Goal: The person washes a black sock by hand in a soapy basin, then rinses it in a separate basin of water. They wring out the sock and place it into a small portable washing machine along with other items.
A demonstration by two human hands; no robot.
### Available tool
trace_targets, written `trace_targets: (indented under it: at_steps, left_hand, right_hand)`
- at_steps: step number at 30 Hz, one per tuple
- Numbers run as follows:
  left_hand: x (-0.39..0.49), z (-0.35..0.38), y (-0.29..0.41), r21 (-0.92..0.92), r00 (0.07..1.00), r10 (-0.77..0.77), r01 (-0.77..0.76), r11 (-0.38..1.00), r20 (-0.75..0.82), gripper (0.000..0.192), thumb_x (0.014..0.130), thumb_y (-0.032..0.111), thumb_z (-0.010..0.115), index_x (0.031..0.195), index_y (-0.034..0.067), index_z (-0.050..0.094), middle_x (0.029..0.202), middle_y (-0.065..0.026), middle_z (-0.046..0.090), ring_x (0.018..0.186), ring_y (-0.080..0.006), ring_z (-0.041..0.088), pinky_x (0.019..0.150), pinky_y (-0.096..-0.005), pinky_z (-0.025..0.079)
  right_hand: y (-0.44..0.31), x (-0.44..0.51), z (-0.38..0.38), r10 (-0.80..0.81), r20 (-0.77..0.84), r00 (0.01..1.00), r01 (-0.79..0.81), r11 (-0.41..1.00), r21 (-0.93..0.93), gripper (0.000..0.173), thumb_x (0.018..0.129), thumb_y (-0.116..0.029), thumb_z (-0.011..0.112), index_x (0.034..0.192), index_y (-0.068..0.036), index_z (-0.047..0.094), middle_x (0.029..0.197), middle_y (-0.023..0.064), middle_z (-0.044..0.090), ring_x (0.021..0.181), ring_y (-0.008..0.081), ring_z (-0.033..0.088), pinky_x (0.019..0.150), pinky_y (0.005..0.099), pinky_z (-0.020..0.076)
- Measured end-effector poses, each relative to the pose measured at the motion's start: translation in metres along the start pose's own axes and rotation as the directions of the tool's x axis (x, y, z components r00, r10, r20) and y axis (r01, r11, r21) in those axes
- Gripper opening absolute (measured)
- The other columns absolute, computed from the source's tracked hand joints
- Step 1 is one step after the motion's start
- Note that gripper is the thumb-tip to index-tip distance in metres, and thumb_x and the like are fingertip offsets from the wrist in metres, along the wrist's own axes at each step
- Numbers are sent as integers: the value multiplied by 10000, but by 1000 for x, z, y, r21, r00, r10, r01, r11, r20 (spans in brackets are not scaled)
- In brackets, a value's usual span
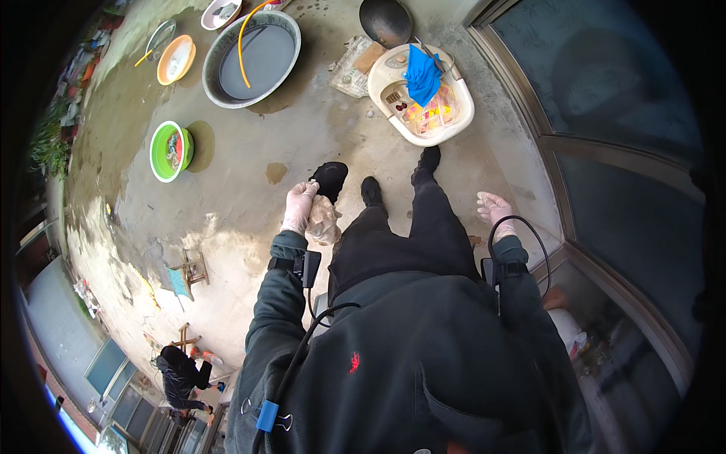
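My left hand [300, 205], in a thin translucent glove, is closed on a crumpled beige cloth [323, 220] that hangs beside the palm. Just past its fingertips shows a dark black item [330, 179], perhaps fabric; whether the fingers touch it I cannot tell. My right hand [494, 210], gloved the same way, is held out over the concrete with fingers slightly curled and nothing visible in it. Ahead of my feet stands a white foot-bath tub [462, 122] holding colourful plastic packaging [428, 116], with a blue cloth [423, 76] draped over it.
A large metal basin of water [211, 85] has a yellow hose [240, 45] in it. Nearby are a green basin [156, 153], an orange basin [190, 59] and a black wok [385, 22]. Framed glass [618, 85] borders the right. A person [182, 377] and folding stool [195, 269] are left.
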State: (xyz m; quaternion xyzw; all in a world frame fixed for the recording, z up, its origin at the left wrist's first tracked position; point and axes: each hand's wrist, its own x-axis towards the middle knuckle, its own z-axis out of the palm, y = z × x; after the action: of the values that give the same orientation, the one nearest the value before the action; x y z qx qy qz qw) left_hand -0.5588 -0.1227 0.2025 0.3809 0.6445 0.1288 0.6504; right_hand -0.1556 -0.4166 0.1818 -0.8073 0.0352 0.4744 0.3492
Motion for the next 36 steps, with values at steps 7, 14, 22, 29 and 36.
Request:
trace_targets:
  at_steps: [7, 14, 22, 29, 36]
  left_hand:
    - [26, 93, 46, -54, 1000, 8, -6, 999, 21, 160, 924, 187, 626, 883, 31, 631, 744, 16, 584, 652, -75, 508, 605, -246, 441]
    - [47, 185, 66, -177, 997, -29, 41, 983, 68, 106, 914, 156, 655, 839, 83, 638, 723, 55, 570, 621, -52, 500, 583, -212, 431]
    - [49, 254, 64, 189, 966, -34, -16, 982, 255, 236, 908, 149, 656, 1077, -14, 671, 1274, -78, 608, 1071, -146, 577, 922, -286, 467]
    - [42, 280, 44, 310, 888, -146, 5, 951, 436, 289, 912, 82, 613, 1182, -19, 634, 1290, -106, 600, 1176, -162, 539, 1020, -295, 406]
    - [61, 233, 37, 78, 972, -50, 33, 996, 231, 330, 948, 85, 559, 1272, 25, 586, 1207, -72, 645, 1135, -146, 565, 1012, -276, 407]
  right_hand:
    - [-57, 29, 30, -53, 210, 976, 65, 997, -48, 237, 942, -119, 575, 1156, -54, 654, 949, 46, 693, 642, 41, 562, 593, 178, 462]
    - [-110, 43, 105, -56, 658, 751, 138, 988, -73, 269, 937, -73, 554, 1189, -27, 638, 1015, 24, 668, 797, 69, 579, 716, 212, 479]
    - [-147, 110, 134, 284, 627, 725, -525, 818, 235, 432, 905, -398, 644, 1202, -94, 566, 1176, 67, 574, 1065, 226, 584, 908, 394, 476]
    - [-93, 155, 145, 124, 449, 885, -256, 934, 247, 321, 787, -11, 607, 1106, 20, 632, 1007, 96, 678, 863, 208, 634, 782, 324, 506]
    - [-80, 181, 128, 217, 319, 923, -306, 916, 261, 312, 778, -24, 621, 1089, 4, 637, 985, 84, 675, 880, 231, 634, 788, 357, 508]
